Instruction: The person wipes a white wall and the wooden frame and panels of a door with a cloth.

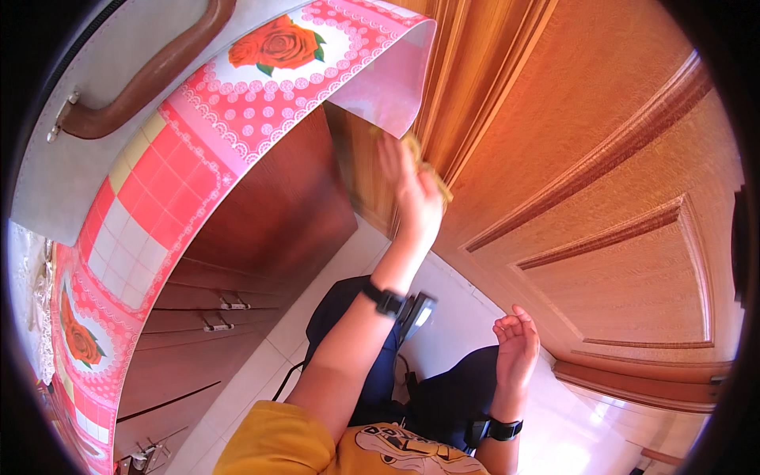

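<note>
My left hand (418, 193) is stretched out towards the wooden door frame, pressing a yellow cloth (439, 181) against the wood. Part of the cloth lies behind my fingers, which are slightly blurred. Just above the fingertips hangs the corner of a pink plastic tablecloth (380, 89) with roses on it. My right hand (518, 347) is raised near the lower part of the wooden door (570, 237), its fingers loosely curled and nothing seen in them. Both wrists wear black straps.
At the left stands a dark red wooden cabinet (255, 219) with metal handles, under the tablecloth. A grey bag (142, 47) with a brown handle lies on top. My bent legs are over the tiled floor (261, 362), close to the cabinet and door.
</note>
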Motion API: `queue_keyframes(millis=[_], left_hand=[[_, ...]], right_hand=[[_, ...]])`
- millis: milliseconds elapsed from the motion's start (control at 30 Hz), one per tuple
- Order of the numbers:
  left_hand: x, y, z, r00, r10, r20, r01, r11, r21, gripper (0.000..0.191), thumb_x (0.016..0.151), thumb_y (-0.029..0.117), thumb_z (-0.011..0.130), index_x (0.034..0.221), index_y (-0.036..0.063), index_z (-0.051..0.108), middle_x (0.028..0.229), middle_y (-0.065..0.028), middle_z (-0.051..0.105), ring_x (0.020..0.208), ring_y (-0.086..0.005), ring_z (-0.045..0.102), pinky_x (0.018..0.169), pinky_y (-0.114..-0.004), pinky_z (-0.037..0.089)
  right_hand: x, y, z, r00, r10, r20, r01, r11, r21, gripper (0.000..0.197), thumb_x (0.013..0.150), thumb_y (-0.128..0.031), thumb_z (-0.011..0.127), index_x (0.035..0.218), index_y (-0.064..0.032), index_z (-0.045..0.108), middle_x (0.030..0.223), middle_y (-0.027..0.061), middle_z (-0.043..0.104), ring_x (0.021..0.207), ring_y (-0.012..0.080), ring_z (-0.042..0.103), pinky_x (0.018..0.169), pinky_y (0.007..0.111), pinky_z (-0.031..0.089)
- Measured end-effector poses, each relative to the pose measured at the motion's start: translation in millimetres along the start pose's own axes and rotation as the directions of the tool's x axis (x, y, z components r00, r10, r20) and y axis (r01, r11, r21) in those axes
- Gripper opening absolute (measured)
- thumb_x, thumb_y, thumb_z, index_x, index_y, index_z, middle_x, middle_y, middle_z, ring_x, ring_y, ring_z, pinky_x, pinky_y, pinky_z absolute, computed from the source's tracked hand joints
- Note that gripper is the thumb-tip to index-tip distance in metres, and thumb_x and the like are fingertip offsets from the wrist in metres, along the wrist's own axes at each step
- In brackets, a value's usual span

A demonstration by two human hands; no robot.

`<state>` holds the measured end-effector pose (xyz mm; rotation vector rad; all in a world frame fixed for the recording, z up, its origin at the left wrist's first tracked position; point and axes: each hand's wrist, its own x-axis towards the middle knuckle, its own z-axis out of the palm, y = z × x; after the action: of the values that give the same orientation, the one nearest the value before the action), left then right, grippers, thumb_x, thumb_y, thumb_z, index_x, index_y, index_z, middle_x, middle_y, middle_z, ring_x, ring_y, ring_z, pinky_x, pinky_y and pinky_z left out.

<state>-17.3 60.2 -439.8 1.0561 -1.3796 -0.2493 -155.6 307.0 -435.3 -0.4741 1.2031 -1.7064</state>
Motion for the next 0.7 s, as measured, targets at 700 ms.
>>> queue_keyframes(millis=[700], left_hand=[[-20.7,12.4,19.3,0.988,-0.152,0.004,0.152,0.987,0.044,0.078,0.069,-0.015,0.038,0.142,0.0003,0.013,0.147,-0.0215,0.009,0.135,-0.0408,0.010,0.111,-0.047,0.011]], right_hand=[[8.9,20.7,-11.1,1.000,0.015,0.011,-0.014,0.995,-0.094,0.036,0.092,-0.025,0.042,0.114,0.0018,0.051,0.088,0.0089,0.059,0.085,0.0183,0.057,0.081,0.030,0.046]])
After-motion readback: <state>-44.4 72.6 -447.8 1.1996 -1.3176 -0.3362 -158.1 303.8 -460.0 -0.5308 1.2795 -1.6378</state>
